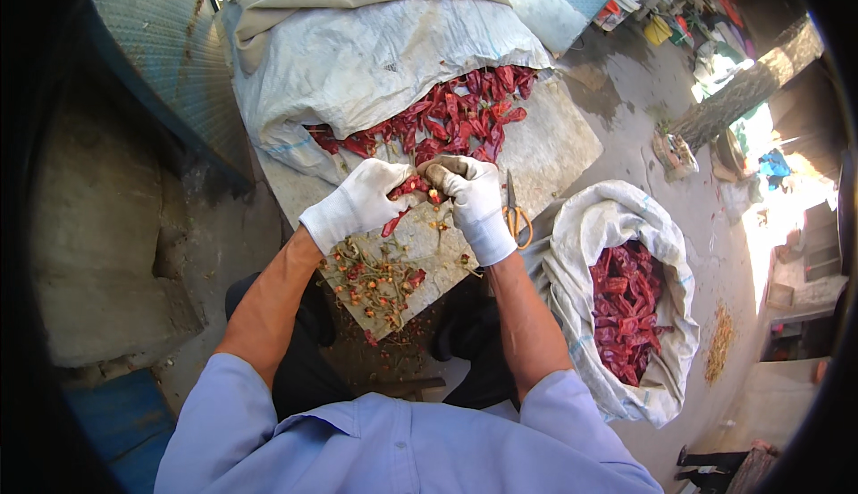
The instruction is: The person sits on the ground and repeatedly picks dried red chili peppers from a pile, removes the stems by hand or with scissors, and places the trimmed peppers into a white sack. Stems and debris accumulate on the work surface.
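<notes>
My left hand (372, 192), in a white knit glove, is closed around several dried red chili peppers (409, 187). One pepper tip hangs out below its fingers. My right hand (469, 189), gloved too and darkly stained at the fingertips, pinches at the stem end of these peppers; its fingers partly hide the grip. Just beyond both hands, a heap of dried red chilies (462, 115) spills from the mouth of a white woven sack (402, 45) onto a worn board (556, 132). Cut stems and caps (375, 279) lie scattered on the board's near corner.
Scissors with orange handles (516, 216) lie right of my right hand. A second woven sack (570, 259), its rim rolled down, stands on the floor at right with red chilies inside. Blue metal panels (167, 58) rise at left. A tree trunk (744, 85) leans at far right.
</notes>
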Tool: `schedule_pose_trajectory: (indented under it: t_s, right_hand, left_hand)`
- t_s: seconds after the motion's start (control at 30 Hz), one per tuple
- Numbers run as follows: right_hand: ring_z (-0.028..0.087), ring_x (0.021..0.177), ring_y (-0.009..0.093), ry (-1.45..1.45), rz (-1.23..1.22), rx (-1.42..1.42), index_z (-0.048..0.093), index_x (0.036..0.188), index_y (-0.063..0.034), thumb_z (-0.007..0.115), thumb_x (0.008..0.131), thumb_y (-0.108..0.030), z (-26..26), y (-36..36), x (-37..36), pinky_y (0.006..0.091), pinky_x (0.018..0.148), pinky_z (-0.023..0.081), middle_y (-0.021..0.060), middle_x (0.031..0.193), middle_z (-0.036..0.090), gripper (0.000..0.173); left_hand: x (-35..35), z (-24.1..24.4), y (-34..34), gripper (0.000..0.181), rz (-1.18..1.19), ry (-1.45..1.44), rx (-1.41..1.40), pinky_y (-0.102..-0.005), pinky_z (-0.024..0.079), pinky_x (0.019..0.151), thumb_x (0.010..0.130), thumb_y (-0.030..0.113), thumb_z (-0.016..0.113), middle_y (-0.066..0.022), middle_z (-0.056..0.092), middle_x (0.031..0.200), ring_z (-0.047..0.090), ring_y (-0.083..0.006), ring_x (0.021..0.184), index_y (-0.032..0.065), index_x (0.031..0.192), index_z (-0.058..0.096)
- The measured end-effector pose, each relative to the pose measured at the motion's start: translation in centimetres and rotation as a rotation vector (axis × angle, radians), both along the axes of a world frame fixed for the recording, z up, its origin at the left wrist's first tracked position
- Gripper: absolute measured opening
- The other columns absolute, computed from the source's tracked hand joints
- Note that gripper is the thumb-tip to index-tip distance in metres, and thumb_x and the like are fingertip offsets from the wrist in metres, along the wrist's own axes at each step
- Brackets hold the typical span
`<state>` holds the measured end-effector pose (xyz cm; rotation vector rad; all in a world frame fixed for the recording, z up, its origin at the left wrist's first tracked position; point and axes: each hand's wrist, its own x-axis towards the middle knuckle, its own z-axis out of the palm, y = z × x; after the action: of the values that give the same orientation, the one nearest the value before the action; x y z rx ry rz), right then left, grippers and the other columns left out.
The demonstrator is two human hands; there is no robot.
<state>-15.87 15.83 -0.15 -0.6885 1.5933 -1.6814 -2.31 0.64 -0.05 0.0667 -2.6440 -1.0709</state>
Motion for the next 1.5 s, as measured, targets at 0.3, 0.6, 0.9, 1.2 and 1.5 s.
schedule_pose_trajectory:
  t_s: [0.3,0.6,0.9,1.2,1.5]
  right_hand:
    - [0.061,0.055,0.011,-0.381,0.231,-0.083,0.076,0.1,0.0019,0.073,0.093,-0.012,-2.4,1.9,-1.6,0.0268,0.05,0.047,0.0077,0.082,0.075,0.015]
    - [0.062,0.058,0.011,0.089,0.154,0.329,0.075,0.094,0.0018,0.067,0.096,-0.012,-5.3,1.8,-2.5,0.0282,0.053,0.051,0.0055,0.08,0.073,0.016]
    - [0.072,0.095,0.039,0.786,-0.202,0.931,0.075,0.092,-0.0064,0.072,0.086,-0.045,-6.4,1.7,-8.1,0.0465,0.087,0.055,0.0215,0.096,0.075,0.04]
    - [0.073,0.086,0.035,0.683,-0.304,0.804,0.074,0.097,0.0,0.077,0.082,-0.044,-12.5,0.4,-10.9,0.0432,0.082,0.056,0.0221,0.091,0.075,0.046]
    - [0.071,0.069,0.014,0.06,0.216,0.29,0.071,0.105,0.0021,0.07,0.095,-0.012,-3.4,-0.6,-4.7,0.0297,0.064,0.059,0.007,0.084,0.075,0.017]
  left_hand:
    - [0.4,-0.5,0.5,0.017,-0.156,0.053,-0.168,-0.046,0.051,0.064,0.083,0.011,0.074,-0.0231,0.064,0.08,0.064,-0.0444,0.076,-0.0004,0.093,0.065]
    - [2.0,1.5,2.5,0.025,-0.319,-0.102,0.012,-0.0437,0.053,0.068,0.081,0.01,0.073,-0.0206,0.066,0.081,0.066,-0.0417,0.076,0.0041,0.105,0.069]
    - [1.7,2.3,1.4,0.021,0.035,-0.154,0.742,-0.0291,0.056,0.069,0.089,-0.003,0.07,-0.0013,0.069,0.082,0.067,-0.0104,0.074,-0.0038,0.11,0.068]
    - [0.3,1.4,0.3,0.016,0.306,-0.221,0.518,-0.0251,0.05,0.056,0.085,0.001,0.075,-0.0028,0.067,0.074,0.064,-0.0065,0.065,0.0003,0.101,0.071]
    - [-0.5,1.2,-0.3,0.05,0.147,0.184,-0.16,-0.0401,0.056,0.094,0.075,0.0,0.073,-0.0122,0.067,0.131,0.067,-0.0336,0.113,0.0118,0.124,0.069]
